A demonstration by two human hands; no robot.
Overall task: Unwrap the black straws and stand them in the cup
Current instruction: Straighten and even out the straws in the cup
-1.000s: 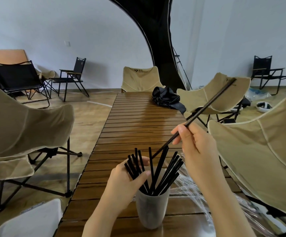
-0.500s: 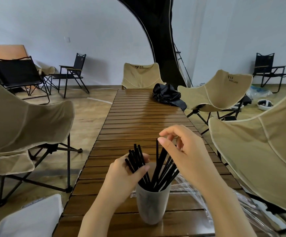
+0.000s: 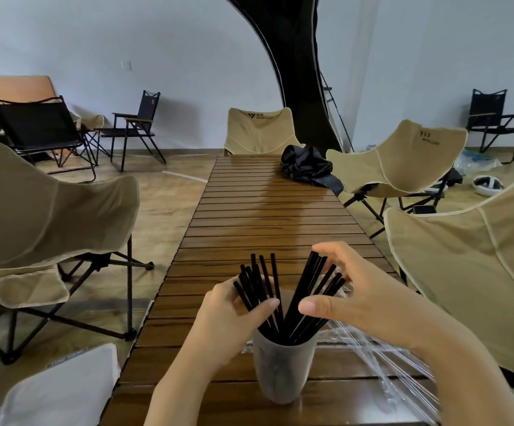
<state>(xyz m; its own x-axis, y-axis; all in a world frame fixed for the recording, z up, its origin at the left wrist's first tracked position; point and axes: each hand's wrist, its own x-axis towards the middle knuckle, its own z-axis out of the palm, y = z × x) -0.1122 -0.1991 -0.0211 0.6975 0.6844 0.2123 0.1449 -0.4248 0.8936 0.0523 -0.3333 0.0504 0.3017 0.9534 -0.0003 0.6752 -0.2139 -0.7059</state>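
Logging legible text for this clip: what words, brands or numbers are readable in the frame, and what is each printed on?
"WATER CLEAR": back of the far beige chair, under a logo.
"WATER CLEAR": back of the right beige chair, under a logo.
Small characters beside each logo: too small to read.
Cup and black straws: no print visible.

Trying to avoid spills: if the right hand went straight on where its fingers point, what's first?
The right hand points left; the black straws inside its fingers come first, then probably the left hand.
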